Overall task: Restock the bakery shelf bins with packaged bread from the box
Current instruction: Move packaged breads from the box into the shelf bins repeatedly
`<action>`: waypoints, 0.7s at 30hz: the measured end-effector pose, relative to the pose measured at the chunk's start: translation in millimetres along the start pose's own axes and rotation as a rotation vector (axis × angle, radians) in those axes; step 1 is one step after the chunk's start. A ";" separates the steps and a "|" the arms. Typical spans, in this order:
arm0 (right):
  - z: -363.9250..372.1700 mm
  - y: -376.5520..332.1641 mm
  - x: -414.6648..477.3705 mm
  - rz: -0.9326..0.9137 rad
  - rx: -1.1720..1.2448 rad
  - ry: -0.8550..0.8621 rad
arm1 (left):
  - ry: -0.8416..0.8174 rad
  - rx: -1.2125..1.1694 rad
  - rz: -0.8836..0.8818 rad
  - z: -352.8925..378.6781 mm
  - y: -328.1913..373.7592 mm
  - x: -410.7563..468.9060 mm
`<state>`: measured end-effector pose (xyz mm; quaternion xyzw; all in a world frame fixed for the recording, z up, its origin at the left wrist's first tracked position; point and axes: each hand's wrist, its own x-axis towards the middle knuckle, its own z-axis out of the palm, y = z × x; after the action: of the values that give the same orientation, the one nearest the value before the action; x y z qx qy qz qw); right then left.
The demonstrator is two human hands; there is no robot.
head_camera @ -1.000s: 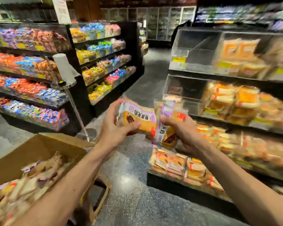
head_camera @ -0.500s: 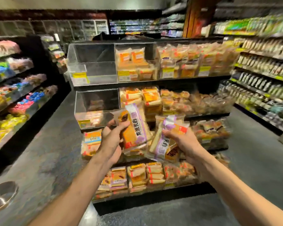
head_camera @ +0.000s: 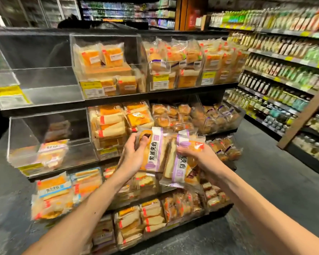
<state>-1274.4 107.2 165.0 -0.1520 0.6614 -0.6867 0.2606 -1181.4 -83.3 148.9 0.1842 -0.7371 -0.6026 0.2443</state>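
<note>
Head view, left hand (head_camera: 134, 155): just below centre toward 6 o'clock; fingers curled over the top-left corner of the left bread pack (head_camera: 156, 150), thumb pressed on its front, gripping it.
Head view, left bread pack: purple-and-white wrapper with a sliced loaf showing; held upright in front of the bakery shelf (head_camera: 155, 94), touching the other pack at its 3 o'clock side.
Head view, right hand (head_camera: 199, 157): at 5 o'clock from centre; fingers and thumb pinched round the upper part of the right bread pack (head_camera: 180, 168).
Head view, right bread pack: same wrapper, hanging tilted below the hand, print running sideways.
Head view, middle-left bin (head_camera: 50, 144): clear plastic, at 9 o'clock from the hands; a few matching purple-labelled packs lying low at its front.
Head view, top-left bin (head_camera: 35, 74): clear plastic, at 10 o'clock, yellow price label on its front lip.
Head view, other bins: at 12 and 1 o'clock, stacked with orange-topped cake slices and buns.
Head view, drinks shelves (head_camera: 284, 61): at 2 o'clock, rows of bottles, well apart from the hands.
</note>
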 end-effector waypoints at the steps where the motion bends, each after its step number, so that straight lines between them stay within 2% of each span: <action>1: 0.5 0.0 13.6 0.022 0.020 -0.015 | 0.003 0.007 -0.019 -2.7 -3.2 14.8; 4: 9.4 6.8 54.2 0.082 0.037 -0.057 | 0.044 -0.012 -0.141 -18.5 -18.3 48.2; 7: 28.6 13.0 95.6 0.113 0.019 -0.118 | 0.049 -0.153 -0.296 -39.6 -34.5 72.9; 12: 80.7 19.9 158.6 0.155 0.042 -0.305 | 0.356 -0.342 -0.479 -83.4 -58.8 90.1; 16: 131.2 24.3 186.8 0.197 0.057 -0.415 | 0.510 -0.467 -0.610 -124.3 -70.3 81.1; 21: 182.8 20.6 200.9 0.244 0.008 -0.594 | 0.513 -0.537 -0.603 -173.7 -71.9 74.6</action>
<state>-1334.3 -156.4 131.8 -0.2646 0.5671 -0.5784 0.5233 -1142.6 -279.1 115.7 0.4631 -0.3848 -0.7509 0.2715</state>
